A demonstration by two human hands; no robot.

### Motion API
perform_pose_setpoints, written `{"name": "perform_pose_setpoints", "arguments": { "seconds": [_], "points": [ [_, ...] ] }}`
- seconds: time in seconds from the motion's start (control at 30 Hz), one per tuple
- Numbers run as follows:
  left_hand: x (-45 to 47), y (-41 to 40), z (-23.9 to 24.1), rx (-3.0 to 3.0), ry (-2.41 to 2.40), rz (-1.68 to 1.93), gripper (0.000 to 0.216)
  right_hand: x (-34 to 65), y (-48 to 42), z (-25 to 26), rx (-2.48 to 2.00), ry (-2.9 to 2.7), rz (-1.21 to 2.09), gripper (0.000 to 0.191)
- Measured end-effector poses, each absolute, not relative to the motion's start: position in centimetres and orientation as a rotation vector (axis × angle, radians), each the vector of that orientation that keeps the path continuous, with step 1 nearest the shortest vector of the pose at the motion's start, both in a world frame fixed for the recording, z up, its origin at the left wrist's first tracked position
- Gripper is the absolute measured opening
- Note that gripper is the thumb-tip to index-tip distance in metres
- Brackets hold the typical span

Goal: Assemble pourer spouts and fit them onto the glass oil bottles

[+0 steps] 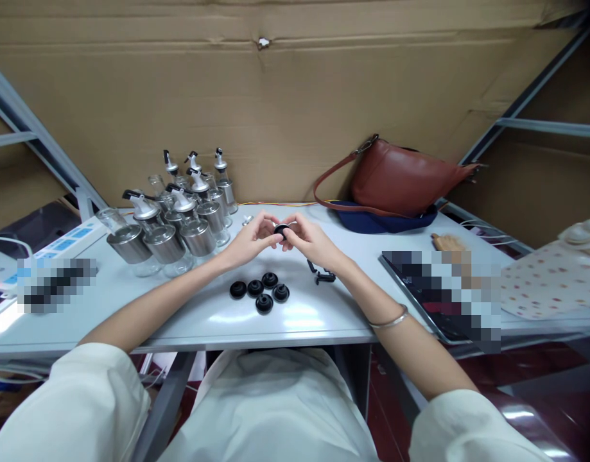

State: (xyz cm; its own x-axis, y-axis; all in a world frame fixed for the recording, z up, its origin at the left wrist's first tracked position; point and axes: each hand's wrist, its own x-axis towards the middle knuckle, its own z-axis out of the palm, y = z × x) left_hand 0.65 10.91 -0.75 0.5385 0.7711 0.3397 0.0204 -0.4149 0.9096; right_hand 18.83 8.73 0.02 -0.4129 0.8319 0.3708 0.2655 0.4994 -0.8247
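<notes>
In front of me, my left hand and my right hand meet above the table, fingers closed around one round black stopper. The fingers partly cover it. Closer to me, several similar black stoppers lie in a loose cluster on the table. By my right wrist are small black plastic pieces of a slender, lever-like shape. A small shiny piece shows just behind my left hand, too small to make out.
Several glass oil bottles with steel sleeves stand at the left, some with pour spouts. A brown leather bag rests on dark blue cloth at the back right. Cardboard walls the back; a power strip lies left.
</notes>
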Motion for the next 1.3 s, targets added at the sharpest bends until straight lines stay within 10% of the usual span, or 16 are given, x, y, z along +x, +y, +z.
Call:
{"name": "perform_pose_setpoints", "arguments": {
  "seconds": [1.13,1.3],
  "points": [
    [0.7,11.9,-4.9,1.689,0.743,0.909,0.029,26.6,13.6,-1.5,-1.733,-2.165,0.149,0.017],
    [1.0,12.1,-5.3,1.556,0.671,0.971,0.055,25.9,13.7,-1.8,-1.729,-2.297,0.067,0.017]
  ]
}}
